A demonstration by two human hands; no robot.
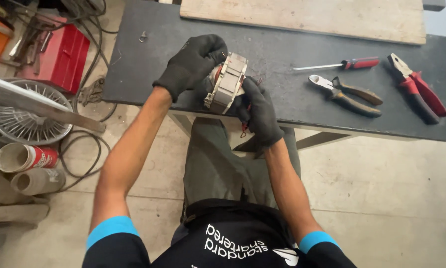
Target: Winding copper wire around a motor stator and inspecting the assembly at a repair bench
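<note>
Both my hands wear black gloves and hold a motor stator point(228, 83), a grey laminated metal block with copper-coloured windings, at the near edge of a dark workbench point(282, 94). My left hand point(193, 63) grips its upper left side from above. Along the stator's right side, my right hand point(258, 113) closes on it from below, and thin reddish wire ends hang under that hand. The stator stands tilted on its edge.
On the bench to the right lie a red-handled screwdriver point(342, 64), brown-handled cutters point(347, 94) and red-handled pliers point(419, 89). A wooden board point(307, 17) lies at the back. On the floor at left are a red toolbox point(59, 54), a fan grille point(27, 119), cables and rolls.
</note>
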